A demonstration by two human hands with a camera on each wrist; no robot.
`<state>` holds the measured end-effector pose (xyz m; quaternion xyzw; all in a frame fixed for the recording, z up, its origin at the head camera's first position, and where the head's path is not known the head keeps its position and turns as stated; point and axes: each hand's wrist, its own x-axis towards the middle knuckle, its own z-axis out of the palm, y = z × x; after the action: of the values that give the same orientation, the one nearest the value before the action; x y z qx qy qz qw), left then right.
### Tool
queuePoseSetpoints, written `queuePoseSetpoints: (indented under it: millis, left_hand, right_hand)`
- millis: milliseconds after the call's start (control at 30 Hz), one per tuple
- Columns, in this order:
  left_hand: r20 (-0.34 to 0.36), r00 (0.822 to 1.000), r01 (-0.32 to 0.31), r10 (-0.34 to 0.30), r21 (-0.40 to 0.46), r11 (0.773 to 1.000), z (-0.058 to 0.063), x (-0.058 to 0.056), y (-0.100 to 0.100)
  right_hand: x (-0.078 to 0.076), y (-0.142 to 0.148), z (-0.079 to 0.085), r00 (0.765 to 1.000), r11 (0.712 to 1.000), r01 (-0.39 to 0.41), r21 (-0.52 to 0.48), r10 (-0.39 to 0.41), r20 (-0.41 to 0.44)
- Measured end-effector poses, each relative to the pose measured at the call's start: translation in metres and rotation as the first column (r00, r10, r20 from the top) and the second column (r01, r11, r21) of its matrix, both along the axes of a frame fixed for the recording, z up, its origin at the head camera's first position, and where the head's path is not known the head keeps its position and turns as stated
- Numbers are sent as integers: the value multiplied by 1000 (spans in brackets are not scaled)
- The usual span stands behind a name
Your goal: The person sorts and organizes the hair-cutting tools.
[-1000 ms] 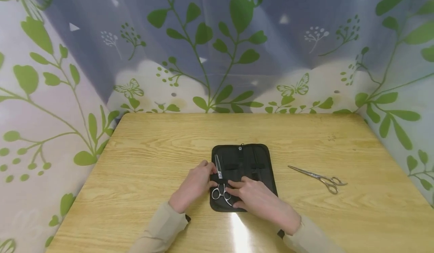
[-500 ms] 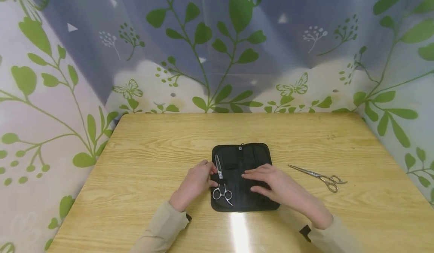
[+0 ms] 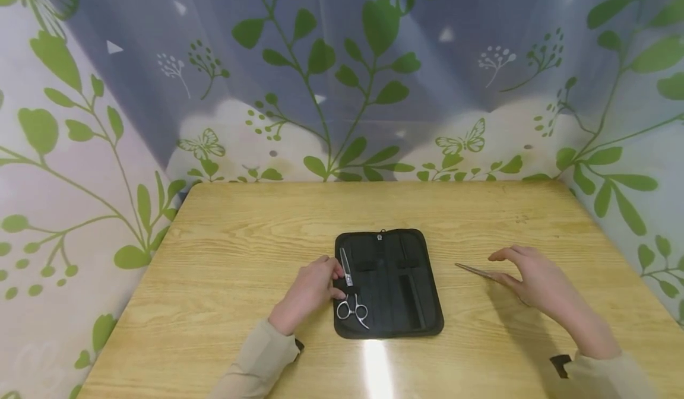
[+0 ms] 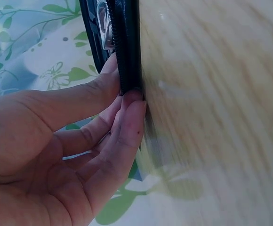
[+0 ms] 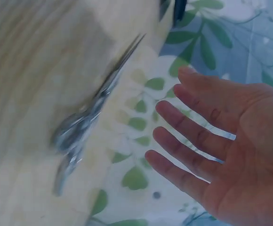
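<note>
A black zip case lies unfolded on the table. Strapped into its left half is a pair of silver scissors, finger rings toward me. My left hand pinches the case's left edge, thumb on top and fingertips under the zipped rim in the left wrist view. To the right of the case, a second pair of scissors lies loose on the table. Above it hovers my right hand, fingers spread and holding nothing; in the head view it hides the scissors' handles.
The wooden table carries the case and loose scissors. Behind it and at both sides hangs a curtain printed with leaves and butterflies. Dark elastic loops and a long dark slot show in the case's right half.
My right hand has left the scissors in the case and moved right, across to the loose pair. The left hand stays at the case's left edge.
</note>
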<state>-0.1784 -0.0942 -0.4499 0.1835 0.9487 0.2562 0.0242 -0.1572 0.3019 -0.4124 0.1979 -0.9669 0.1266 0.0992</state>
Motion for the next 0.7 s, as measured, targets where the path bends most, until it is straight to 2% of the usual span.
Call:
queuePoseSetpoints:
  millis: [167,367,500,700]
  left_hand:
    - [8,1000,-7,7,2,1000,2,1,-2]
    - [9,1000,-3,3,7,1000,3,1,-2]
    - [6,1000,-3,3,10,1000,2,1,-1]
    - [2,1000,1,-1,6,1000,1,0,-1]
  right_hand:
    - [-1,12,-7,992,999,49,18,-51,117]
    - [-6,23,-17,965,996,83,32,-88,248]
    - [-9,26,-23,962,997,72,24,-76,263]
    - [-14,28,-29,976,998,30,54,-41,213]
